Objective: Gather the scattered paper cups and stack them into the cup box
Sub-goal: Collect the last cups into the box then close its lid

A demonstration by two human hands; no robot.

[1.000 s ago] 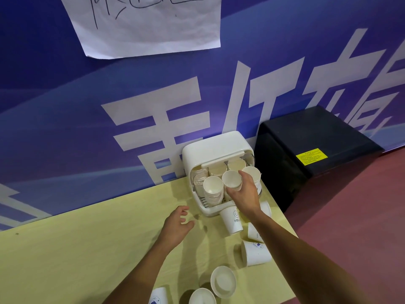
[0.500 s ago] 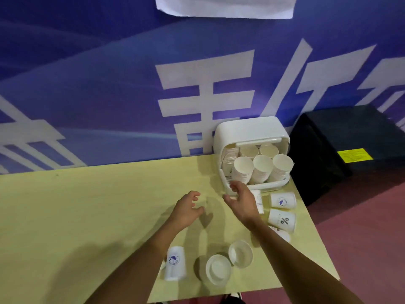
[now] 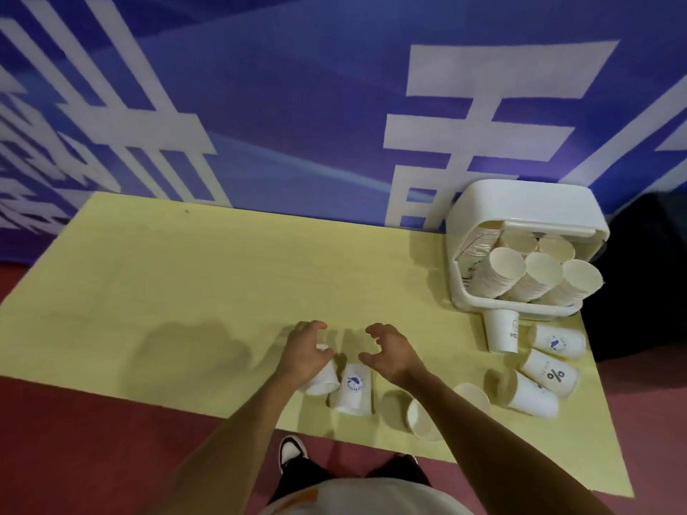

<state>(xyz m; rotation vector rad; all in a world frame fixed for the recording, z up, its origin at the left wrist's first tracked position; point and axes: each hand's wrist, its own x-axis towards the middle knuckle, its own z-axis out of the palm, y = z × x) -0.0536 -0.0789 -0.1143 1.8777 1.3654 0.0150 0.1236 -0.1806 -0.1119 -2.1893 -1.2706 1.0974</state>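
Because these paper cups are light, thin-walled and quick to crush or skid, take each by its side wall just under the rolled rim with a soft pinch. Your left hand point(image 3: 305, 351) is curled over a plain cup point(image 3: 323, 381) lying on the table point(image 3: 186, 273) and seems to grip it. Your right hand point(image 3: 390, 353) hovers empty with half-curled fingers just beside the logo cup point(image 3: 351, 390), and more loose cups point(image 3: 550, 373) lie before the cup box point(image 3: 520, 202) at the far right corner.
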